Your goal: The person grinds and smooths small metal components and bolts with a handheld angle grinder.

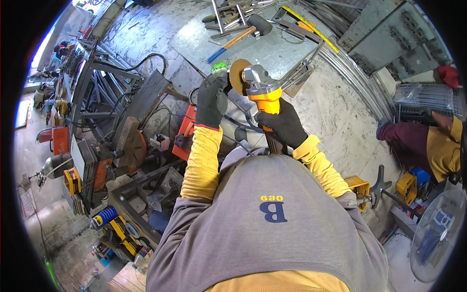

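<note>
My right hand (286,124), in a black glove, is wrapped round the body of a yellow and grey angle grinder (264,90). The grinder stands up in front of my chest with its head away from me. A brown disc (238,77) sits on the left side of that head. Just left of the disc is my left hand (212,100), also gloved in black. Its fingers are curled, and what they hold, if anything, is hidden. Beyond its fingertips shows a bright green thing (219,66), too small to name.
Ahead, a metal sheet (197,39) bears a mallet (260,25), a metal frame (228,17) and a yellow level (311,29). Long metal tubes (357,80) lie to the right. Another person (418,138) crouches far right, near a fan (440,233). An orange case (185,134) stands left.
</note>
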Action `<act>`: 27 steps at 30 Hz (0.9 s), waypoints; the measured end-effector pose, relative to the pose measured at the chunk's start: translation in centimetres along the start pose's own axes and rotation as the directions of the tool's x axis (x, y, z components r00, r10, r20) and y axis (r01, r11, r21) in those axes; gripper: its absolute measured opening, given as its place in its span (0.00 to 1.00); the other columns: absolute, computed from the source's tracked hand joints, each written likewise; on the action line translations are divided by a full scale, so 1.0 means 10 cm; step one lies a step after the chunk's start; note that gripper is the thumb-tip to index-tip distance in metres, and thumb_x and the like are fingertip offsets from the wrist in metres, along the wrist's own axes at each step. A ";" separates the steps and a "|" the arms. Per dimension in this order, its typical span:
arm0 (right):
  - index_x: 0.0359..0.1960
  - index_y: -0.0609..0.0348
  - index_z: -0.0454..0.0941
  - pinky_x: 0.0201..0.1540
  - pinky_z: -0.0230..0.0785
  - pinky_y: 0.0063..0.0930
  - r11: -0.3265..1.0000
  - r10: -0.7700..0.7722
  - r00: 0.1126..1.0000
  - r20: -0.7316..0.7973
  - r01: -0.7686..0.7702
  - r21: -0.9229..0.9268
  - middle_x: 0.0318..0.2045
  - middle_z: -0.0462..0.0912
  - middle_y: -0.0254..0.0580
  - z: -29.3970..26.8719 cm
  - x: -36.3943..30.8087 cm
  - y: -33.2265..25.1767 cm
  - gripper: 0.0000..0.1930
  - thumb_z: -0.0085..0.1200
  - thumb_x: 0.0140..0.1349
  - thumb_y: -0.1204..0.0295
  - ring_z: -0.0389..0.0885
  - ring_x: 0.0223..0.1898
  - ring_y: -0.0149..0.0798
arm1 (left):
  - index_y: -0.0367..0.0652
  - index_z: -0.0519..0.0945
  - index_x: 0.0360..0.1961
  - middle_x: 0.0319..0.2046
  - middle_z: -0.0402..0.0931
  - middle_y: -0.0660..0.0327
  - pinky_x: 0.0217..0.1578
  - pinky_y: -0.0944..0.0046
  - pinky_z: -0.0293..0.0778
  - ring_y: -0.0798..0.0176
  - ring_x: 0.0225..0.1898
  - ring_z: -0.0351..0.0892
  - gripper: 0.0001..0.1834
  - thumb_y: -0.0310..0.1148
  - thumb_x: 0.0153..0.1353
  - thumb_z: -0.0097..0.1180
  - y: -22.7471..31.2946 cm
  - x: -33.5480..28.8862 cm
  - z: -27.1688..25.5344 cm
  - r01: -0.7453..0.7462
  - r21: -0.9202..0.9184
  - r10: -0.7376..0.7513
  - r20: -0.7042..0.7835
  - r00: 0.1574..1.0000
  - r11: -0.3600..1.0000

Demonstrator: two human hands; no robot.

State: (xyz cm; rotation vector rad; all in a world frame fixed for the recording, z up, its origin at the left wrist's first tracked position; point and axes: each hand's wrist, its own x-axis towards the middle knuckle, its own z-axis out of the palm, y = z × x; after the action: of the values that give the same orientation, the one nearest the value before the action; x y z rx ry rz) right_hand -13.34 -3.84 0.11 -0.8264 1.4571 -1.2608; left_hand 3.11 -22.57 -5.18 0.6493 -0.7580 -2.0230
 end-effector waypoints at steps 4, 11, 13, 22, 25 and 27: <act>0.51 0.63 0.82 0.44 0.78 0.31 1.000 0.006 1.000 0.017 -0.007 0.028 0.39 0.87 0.39 0.01 0.03 0.00 0.22 0.70 0.59 0.63 0.85 0.37 0.33 | 0.30 0.84 0.53 0.50 0.87 0.50 0.63 0.54 0.78 0.55 0.52 0.86 0.13 0.27 0.73 0.60 0.07 0.00 -0.02 -0.021 -0.001 0.020 0.089 0.996 1.000; 0.54 0.64 0.79 0.40 0.84 0.32 0.994 0.047 0.997 -0.057 -0.041 0.104 0.38 0.85 0.40 -0.10 0.08 0.26 0.20 0.67 0.62 0.70 0.86 0.34 0.34 | 0.34 0.84 0.54 0.55 0.85 0.49 0.66 0.44 0.75 0.48 0.58 0.84 0.14 0.32 0.75 0.59 0.13 -0.04 -0.03 -0.074 -0.006 0.074 0.124 0.990 0.997; 0.54 0.65 0.79 0.41 0.84 0.33 0.985 0.058 0.995 -0.075 -0.045 0.165 0.38 0.85 0.41 -0.12 0.04 0.21 0.20 0.66 0.62 0.72 0.87 0.35 0.35 | 0.40 0.86 0.52 0.55 0.85 0.52 0.67 0.41 0.73 0.48 0.62 0.82 0.14 0.38 0.75 0.62 0.13 -0.05 -0.06 -0.029 -0.035 0.036 0.192 0.981 0.999; 0.53 0.66 0.78 0.41 0.84 0.33 0.986 0.041 0.998 -0.043 -0.034 0.164 0.38 0.85 0.41 -0.17 0.06 0.24 0.21 0.67 0.62 0.69 0.87 0.34 0.35 | 0.41 0.86 0.52 0.58 0.84 0.50 0.67 0.38 0.72 0.46 0.64 0.80 0.17 0.43 0.77 0.57 0.14 -0.03 -0.04 -0.032 -0.078 0.055 0.308 0.950 0.996; 0.54 0.65 0.77 0.40 0.84 0.32 0.990 -0.004 0.999 -0.043 0.010 0.141 0.38 0.84 0.39 -0.14 0.06 0.21 0.22 0.68 0.61 0.69 0.87 0.34 0.34 | 0.38 0.85 0.51 0.50 0.85 0.55 0.64 0.43 0.76 0.49 0.58 0.84 0.16 0.40 0.80 0.54 0.10 -0.03 0.03 -0.065 -0.016 0.067 0.232 0.971 0.998; 0.54 0.64 0.77 0.40 0.83 0.31 0.988 0.016 1.000 -0.015 -0.013 0.157 0.38 0.84 0.39 -0.13 0.04 0.16 0.22 0.68 0.61 0.68 0.86 0.34 0.33 | 0.37 0.84 0.52 0.50 0.86 0.55 0.63 0.46 0.77 0.51 0.56 0.84 0.16 0.39 0.80 0.54 0.08 -0.05 0.04 -0.087 0.005 0.083 0.223 0.971 0.996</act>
State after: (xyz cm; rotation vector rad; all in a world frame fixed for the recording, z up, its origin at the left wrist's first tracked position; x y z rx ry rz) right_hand -14.50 -3.51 -1.56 -0.7003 1.3551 -1.3549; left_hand 3.55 -22.42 -4.28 0.3942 -0.9171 -2.0339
